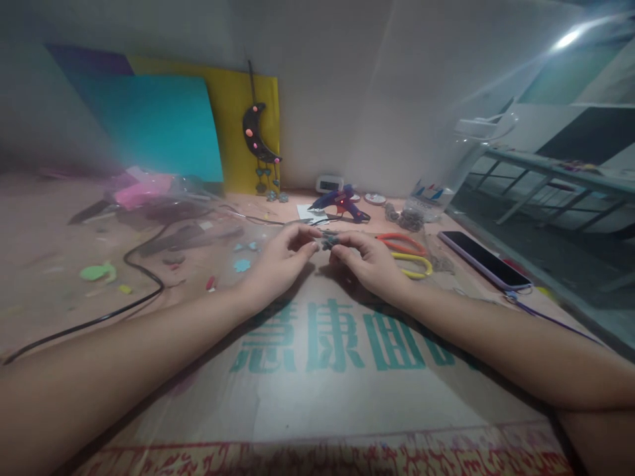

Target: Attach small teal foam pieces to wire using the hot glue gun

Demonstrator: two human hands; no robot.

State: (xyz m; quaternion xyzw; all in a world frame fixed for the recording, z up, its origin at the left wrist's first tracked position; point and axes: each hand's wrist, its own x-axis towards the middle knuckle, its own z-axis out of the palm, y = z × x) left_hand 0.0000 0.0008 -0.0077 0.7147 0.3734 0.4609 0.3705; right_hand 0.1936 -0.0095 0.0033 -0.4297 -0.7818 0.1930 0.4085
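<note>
Above the middle of the work surface, a small grey-blue piece [329, 239] is pinched between the fingertips of both hands; its exact kind is too blurred to tell. My left hand [290, 256] grips it from the left with thumb and forefinger. From the right, my right hand [371, 262] closes thumb and fingers on it. Beside my right hand lie an orange handle [405, 242] and a yellow handle [417, 266], their other ends hidden by the hand. Light-blue paper cutouts [242, 266] rest left of my left hand.
A purple glue gun [342, 202] lies at the back near a small white clock [329, 184]. A black cord [143, 291] curves across the left side. The phone [483, 259] lies at the right edge. A dark crescent ornament [254, 135] hangs before yellow card [228, 119].
</note>
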